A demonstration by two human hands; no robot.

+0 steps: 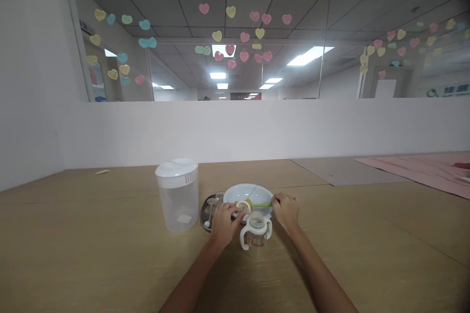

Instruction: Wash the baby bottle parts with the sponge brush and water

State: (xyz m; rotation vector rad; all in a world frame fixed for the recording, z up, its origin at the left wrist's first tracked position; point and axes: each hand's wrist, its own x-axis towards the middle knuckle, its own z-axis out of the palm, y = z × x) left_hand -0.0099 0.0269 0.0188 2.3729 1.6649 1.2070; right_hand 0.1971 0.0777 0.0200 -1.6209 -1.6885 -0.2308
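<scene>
My left hand is closed on a small white ring-shaped cap above the near left part of a white bowl. Between the fingers of my right hand is the end of a green-handled brush, whose yellow head is by the cap. Just in front of the bowl stands a clear bottle with two white handles and an open top. A dark round tray left of my left hand holds a clear piece and a thin white-ended part.
A clear plastic bin with a white lid stands left of the tray. A pale flat strip lies far left. At the far right is a pink cloth, with part of another person's hand. A white wall rises behind the table.
</scene>
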